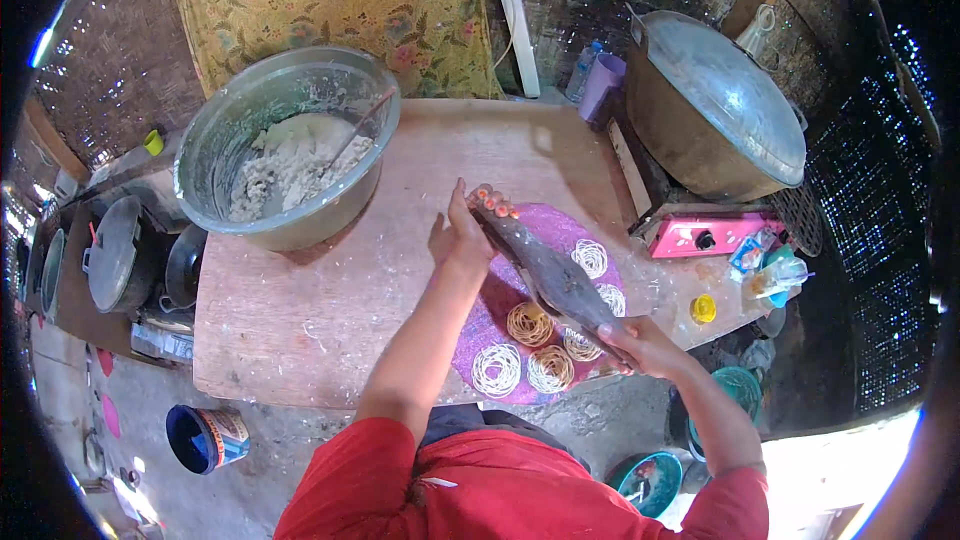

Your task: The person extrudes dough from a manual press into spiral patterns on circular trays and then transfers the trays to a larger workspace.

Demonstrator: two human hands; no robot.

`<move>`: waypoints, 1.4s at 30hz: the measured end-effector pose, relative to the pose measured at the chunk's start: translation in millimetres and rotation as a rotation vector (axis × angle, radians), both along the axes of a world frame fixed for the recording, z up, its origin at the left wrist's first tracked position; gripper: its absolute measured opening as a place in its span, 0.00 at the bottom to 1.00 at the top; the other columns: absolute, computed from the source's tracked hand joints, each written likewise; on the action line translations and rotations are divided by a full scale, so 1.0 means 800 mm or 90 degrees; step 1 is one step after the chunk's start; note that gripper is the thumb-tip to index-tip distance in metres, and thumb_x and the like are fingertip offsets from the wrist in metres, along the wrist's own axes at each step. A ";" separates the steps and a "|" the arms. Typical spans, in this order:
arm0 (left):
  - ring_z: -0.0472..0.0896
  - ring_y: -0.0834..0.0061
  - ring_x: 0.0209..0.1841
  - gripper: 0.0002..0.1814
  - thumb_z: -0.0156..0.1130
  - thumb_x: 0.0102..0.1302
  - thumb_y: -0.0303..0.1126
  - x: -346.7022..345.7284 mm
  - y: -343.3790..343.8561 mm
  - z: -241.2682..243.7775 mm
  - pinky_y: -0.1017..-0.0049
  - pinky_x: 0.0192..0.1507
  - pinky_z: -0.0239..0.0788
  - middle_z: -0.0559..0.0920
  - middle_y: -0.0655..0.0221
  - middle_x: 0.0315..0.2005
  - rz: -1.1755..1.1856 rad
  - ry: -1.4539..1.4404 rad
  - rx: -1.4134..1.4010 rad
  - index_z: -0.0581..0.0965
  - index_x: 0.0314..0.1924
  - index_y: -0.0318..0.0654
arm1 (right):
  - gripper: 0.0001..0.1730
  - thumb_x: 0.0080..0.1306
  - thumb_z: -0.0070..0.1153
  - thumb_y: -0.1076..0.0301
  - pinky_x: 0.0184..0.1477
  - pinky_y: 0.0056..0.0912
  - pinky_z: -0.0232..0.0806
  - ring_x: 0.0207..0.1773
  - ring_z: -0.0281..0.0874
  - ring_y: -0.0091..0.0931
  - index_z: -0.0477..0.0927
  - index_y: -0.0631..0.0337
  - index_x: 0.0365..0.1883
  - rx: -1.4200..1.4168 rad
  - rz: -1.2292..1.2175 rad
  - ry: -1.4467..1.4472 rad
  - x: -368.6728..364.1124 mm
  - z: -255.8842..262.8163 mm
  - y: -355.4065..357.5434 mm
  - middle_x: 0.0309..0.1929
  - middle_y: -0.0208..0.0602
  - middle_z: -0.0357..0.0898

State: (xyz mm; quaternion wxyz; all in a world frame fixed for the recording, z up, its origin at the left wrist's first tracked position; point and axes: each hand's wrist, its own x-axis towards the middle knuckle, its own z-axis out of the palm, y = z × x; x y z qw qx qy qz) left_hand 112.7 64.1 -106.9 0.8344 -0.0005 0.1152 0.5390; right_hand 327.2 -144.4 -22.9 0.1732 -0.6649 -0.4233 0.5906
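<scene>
A long, dark tool with a broad middle and narrow ends, like a hand press (566,281), is held slantwise in both hands. My left hand (472,229) grips its far end, fingertips curled over the edge. Around the near end closes my right hand (651,347), the thumb lying on top. Beneath it a round purple mat (480,307) bears several nests of thin strands. One white nest (496,370) lies near the front, a yellowish nest (529,324) behind it. Another white nest (589,259) sits towards the back right. The tool hides part of the mat.
On the wooden table (300,330), a large basin (289,223) holds pale dough and a stick. A big lidded pot (675,120) stands on a pink stove (712,234). A yellow cup (703,308) is near the right edge. Buckets (206,439) stand on the floor.
</scene>
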 end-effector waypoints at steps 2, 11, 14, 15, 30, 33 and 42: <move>0.64 0.76 0.19 0.21 0.43 0.69 0.51 -0.011 0.001 0.009 0.72 0.28 0.60 0.62 0.78 0.14 0.031 0.051 0.016 0.61 0.21 0.51 | 0.25 0.63 0.55 0.42 0.19 0.21 0.54 0.18 0.63 0.16 0.74 0.58 0.25 0.016 0.008 0.019 -0.003 -0.024 0.006 0.18 0.25 0.69; 0.68 0.73 0.19 0.25 0.41 0.66 0.58 0.034 0.041 0.028 0.66 0.33 0.64 0.66 0.76 0.13 -0.076 -0.075 0.181 0.66 0.22 0.48 | 0.37 0.64 0.40 0.30 0.25 0.22 0.61 0.24 0.68 0.18 0.77 0.59 0.40 0.005 -0.019 0.087 0.037 0.019 0.018 0.25 0.29 0.73; 0.65 0.74 0.18 0.25 0.40 0.66 0.58 0.073 0.047 -0.008 0.67 0.30 0.62 0.64 0.77 0.12 -0.040 -0.076 0.067 0.64 0.19 0.49 | 0.38 0.64 0.38 0.29 0.24 0.23 0.61 0.22 0.67 0.19 0.77 0.59 0.38 -0.041 -0.008 -0.061 0.046 0.032 0.024 0.22 0.29 0.71; 0.65 0.74 0.18 0.25 0.40 0.66 0.58 0.080 0.051 -0.018 0.67 0.30 0.62 0.64 0.77 0.12 -0.045 -0.079 0.072 0.64 0.19 0.49 | 0.38 0.64 0.38 0.29 0.24 0.23 0.61 0.22 0.67 0.19 0.77 0.59 0.38 -0.036 -0.013 -0.064 0.052 0.029 0.027 0.22 0.29 0.71; 0.59 0.80 0.12 0.23 0.40 0.67 0.55 0.100 0.041 0.021 0.74 0.25 0.57 0.60 0.82 0.09 0.005 -0.061 0.038 0.61 0.17 0.53 | 0.36 0.63 0.44 0.31 0.19 0.23 0.55 0.16 0.64 0.18 0.74 0.60 0.21 0.051 -0.025 -0.166 0.077 0.036 0.028 0.13 0.26 0.65; 0.60 0.80 0.12 0.24 0.39 0.67 0.55 0.091 0.063 0.029 0.74 0.24 0.57 0.59 0.82 0.09 -0.001 -0.054 0.098 0.61 0.16 0.54 | 0.36 0.63 0.45 0.31 0.18 0.23 0.55 0.15 0.64 0.18 0.74 0.60 0.20 0.103 -0.040 -0.149 0.064 0.020 0.038 0.12 0.26 0.65; 0.60 0.75 0.13 0.25 0.37 0.67 0.56 0.094 0.042 0.006 0.69 0.24 0.56 0.61 0.77 0.09 -0.027 -0.063 0.009 0.60 0.16 0.51 | 0.36 0.62 0.47 0.31 0.18 0.25 0.54 0.15 0.63 0.18 0.76 0.60 0.20 0.044 -0.032 -0.154 0.069 0.038 0.025 0.13 0.26 0.66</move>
